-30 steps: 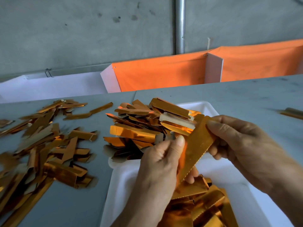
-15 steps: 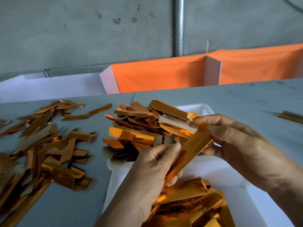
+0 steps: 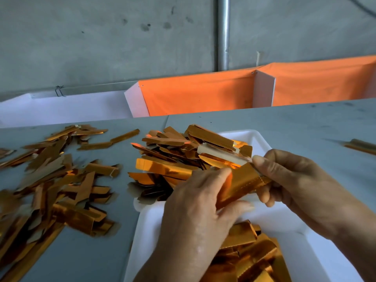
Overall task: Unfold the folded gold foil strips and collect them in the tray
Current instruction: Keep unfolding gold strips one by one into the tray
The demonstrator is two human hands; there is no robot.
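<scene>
The strip [image 3: 243, 185] has tipped flatter and lower since a second ago. Both hands pinch it over the tray [image 3: 317, 259]: left hand [image 3: 195, 210] at its lower end, palm down, right hand [image 3: 293, 186] at its upper end. Loose strips [image 3: 57, 184] litter the bench [image 3: 305, 127].

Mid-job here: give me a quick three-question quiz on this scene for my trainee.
1. True or false: both hands grip the same gold strip.
2. The white tray holds: A) nothing B) gold strips C) tools.
3. Where does the loose pile lie relative to the tray?

Key:
1. True: left hand and right hand each hold an end.
2. B.
3. On the grey table, left of the tray.
</scene>
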